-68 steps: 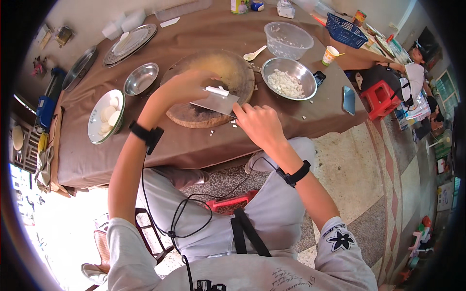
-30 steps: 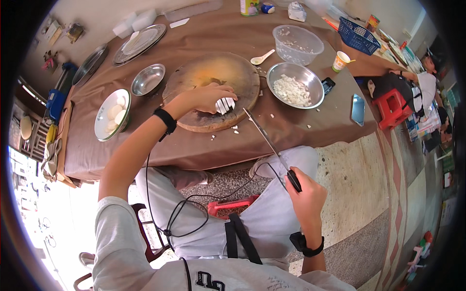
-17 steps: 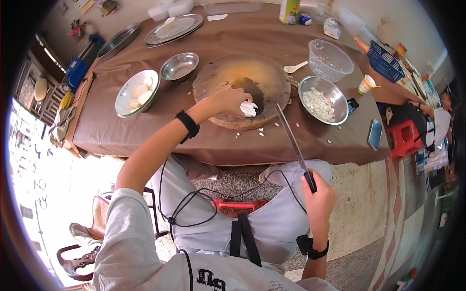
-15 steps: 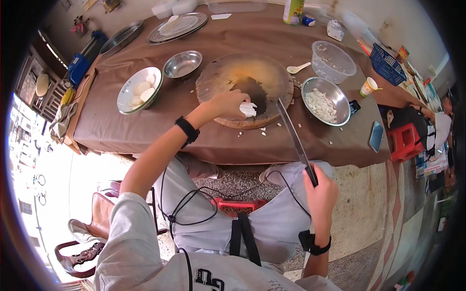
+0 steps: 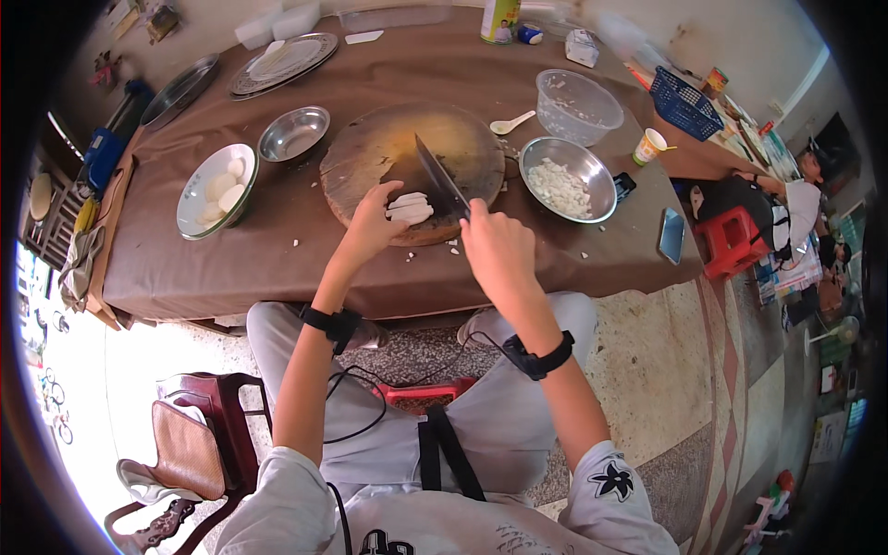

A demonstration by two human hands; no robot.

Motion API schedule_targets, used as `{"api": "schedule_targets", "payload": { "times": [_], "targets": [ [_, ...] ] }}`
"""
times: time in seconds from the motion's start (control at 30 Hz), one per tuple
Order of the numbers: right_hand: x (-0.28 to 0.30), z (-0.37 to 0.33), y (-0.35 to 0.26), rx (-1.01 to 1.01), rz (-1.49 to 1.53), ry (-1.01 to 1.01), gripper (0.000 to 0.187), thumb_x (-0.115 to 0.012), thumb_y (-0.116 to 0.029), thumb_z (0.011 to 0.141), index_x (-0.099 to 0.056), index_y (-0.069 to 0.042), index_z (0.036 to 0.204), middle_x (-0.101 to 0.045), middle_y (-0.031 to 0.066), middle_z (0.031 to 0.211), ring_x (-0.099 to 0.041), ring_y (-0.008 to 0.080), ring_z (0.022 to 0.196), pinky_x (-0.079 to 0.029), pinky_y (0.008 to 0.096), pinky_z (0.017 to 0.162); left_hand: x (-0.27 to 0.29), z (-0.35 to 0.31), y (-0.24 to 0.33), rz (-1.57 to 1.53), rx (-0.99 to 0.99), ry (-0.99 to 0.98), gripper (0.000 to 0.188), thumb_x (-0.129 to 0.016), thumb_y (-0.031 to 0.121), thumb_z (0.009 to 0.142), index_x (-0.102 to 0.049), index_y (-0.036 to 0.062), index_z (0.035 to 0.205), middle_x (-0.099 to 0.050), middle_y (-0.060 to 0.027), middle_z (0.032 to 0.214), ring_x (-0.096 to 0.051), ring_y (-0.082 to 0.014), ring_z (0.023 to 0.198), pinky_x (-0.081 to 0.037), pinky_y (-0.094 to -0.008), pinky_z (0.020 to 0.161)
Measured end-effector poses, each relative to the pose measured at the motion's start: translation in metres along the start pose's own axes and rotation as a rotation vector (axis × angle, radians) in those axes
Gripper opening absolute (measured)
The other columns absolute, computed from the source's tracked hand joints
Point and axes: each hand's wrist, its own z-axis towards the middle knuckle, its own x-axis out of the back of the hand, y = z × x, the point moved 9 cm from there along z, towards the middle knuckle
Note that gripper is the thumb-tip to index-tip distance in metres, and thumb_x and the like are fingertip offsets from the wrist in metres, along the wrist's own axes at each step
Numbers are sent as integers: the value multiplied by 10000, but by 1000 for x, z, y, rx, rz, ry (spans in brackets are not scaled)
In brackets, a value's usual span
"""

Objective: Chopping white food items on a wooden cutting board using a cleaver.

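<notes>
My right hand (image 5: 499,252) grips the handle of a kitchen knife (image 5: 438,176). Its dark blade slants up and left over the round wooden chopping board (image 5: 407,125). Close left of the blade, several white vegetable strips (image 5: 411,208) lie side by side on the board's near part. My left hand (image 5: 372,225) is curled around their left end, fingertips at the far side and thumb at the near side. Which vegetable it is, I cannot tell.
Left of the board are a bowl of white round slices (image 5: 190,208) and a steel bowl (image 5: 294,135). To its right stand a steel bowl of chopped white bits (image 5: 601,190), a clear plastic tub (image 5: 592,113), a white spoon (image 5: 513,122), a paper cup (image 5: 650,146) and a phone (image 5: 672,236).
My right hand has brought the knife up from beside the table edge to over the board. The white strips now lie flat, spread beside my left hand. The whole view has shifted slightly.
</notes>
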Motion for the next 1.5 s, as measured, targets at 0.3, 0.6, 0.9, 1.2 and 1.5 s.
{"api": "schedule_targets", "payload": {
  "times": [0.3, 0.6, 0.9, 1.2, 1.5],
  "targets": [
    [-19, 1, -31, 5, -17, -2, 194, -651, -224, 999, -604, -42, 952, -721, 129, 705, -755, 320, 690, -596, 405, 591, -37, -19, 22, -35, -91, 343, 691, -454, -179, 728, -558, -1, 1389, -458, -278, 1512, -335, -484, 1470, -273, -524, 1244],
    [-25, 25, -15, 32, 28, 46, 247, -636, -283, 1016, -603, -44, 962, -716, 141, 733, -743, 350, 714, -588, 457, 602, -33, -12, 28, 94, -114, 272, 601, -599, -97, 753, -602, 11, 1344, -524, -262, 1446, -463, -495, 1343, -379, -516, 1166],
    [-35, 31, -20, 58, 25, -61, 312, -567, -319, 1060, -602, -34, 939, -715, 157, 734, -744, 365, 726, -593, 474, 630, 7, 3, 17, 43, -187, -12, 507, -782, 46, 754, -677, -20, 1245, -699, -208, 1254, -638, -396, 1167, -495, -427, 1029],
    [-39, 33, -21, 75, 24, -94, 325, -559, -322, 1065, -600, -30, 928, -721, 163, 745, -745, 369, 731, -594, 480, 631, -1, -6, 18, 63, -173, 136, 477, -770, 18, 779, -683, 1, 1247, -698, -166, 1259, -605, -412, 1142, -500, -460, 1028],
    [-41, 30, -14, 51, -6, -76, 326, -550, -341, 1068, -601, -47, 935, -720, 156, 735, -740, 365, 708, -592, 480, 623, 6, -6, 26, 129, -182, 135, 502, -801, 68, 777, -670, -15, 1255, -700, -176, 1246, -607, -413, 1132, -497, -460, 1019]
  ]
}}
